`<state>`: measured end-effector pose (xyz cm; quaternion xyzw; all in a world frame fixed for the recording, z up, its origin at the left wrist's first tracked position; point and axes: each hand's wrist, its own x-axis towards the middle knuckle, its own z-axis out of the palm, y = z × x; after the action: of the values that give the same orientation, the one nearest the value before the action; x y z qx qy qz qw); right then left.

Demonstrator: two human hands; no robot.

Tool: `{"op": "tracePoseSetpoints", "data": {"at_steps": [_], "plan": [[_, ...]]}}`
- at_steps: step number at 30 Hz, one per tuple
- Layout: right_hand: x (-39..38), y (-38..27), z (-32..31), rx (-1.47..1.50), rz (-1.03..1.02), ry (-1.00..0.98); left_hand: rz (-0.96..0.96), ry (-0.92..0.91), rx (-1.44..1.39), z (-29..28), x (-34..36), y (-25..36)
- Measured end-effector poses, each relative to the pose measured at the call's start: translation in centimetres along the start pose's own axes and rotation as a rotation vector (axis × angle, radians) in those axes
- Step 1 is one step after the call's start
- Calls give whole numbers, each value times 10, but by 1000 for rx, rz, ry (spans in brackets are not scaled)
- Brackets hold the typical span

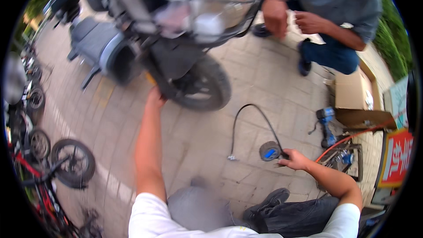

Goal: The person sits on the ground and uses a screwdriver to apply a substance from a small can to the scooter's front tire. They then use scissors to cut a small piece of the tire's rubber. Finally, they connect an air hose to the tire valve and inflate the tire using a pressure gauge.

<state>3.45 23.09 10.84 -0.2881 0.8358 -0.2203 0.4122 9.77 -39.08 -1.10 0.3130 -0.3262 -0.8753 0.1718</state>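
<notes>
My right hand [296, 160] is closed on the handle of a tire inflator with a round gauge [269, 151], dark-rimmed with a blue face. From it a black hose [252, 105] loops over the paving, and its metal end [231, 157] hangs or lies to the left; I cannot tell which. My left hand [156, 98] reaches to the lower side of a scooter's wheel [203, 83], near the dark mudguard [172, 59]. Its fingers are blurred and partly hidden, so what they touch does not show.
Across from me a person [335, 22] crouches beside the scooter [198, 13]. At right are a cardboard box [350, 90], a blue cordless power tool [326, 125], an orange air hose [339, 142] and a tool tray [352, 161]. Several bikes [72, 163] stand along the left.
</notes>
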Motion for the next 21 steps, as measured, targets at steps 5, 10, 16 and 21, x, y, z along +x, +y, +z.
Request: {"op": "tracePoseSetpoints", "data": {"at_steps": [5, 10, 16, 21], "plan": [[-6, 7, 5, 113, 157, -29, -69, 272, 73, 19, -6, -7], [-1, -3, 1, 146, 153, -33, 68, 208, 27, 15, -4, -2], [-1, 10, -1, 21, 119, -23, 107, 195, -37, 22, -16, -13], [6, 1, 0, 53, 91, -49, 102, 223, 115, -4, -7, 1]]}}
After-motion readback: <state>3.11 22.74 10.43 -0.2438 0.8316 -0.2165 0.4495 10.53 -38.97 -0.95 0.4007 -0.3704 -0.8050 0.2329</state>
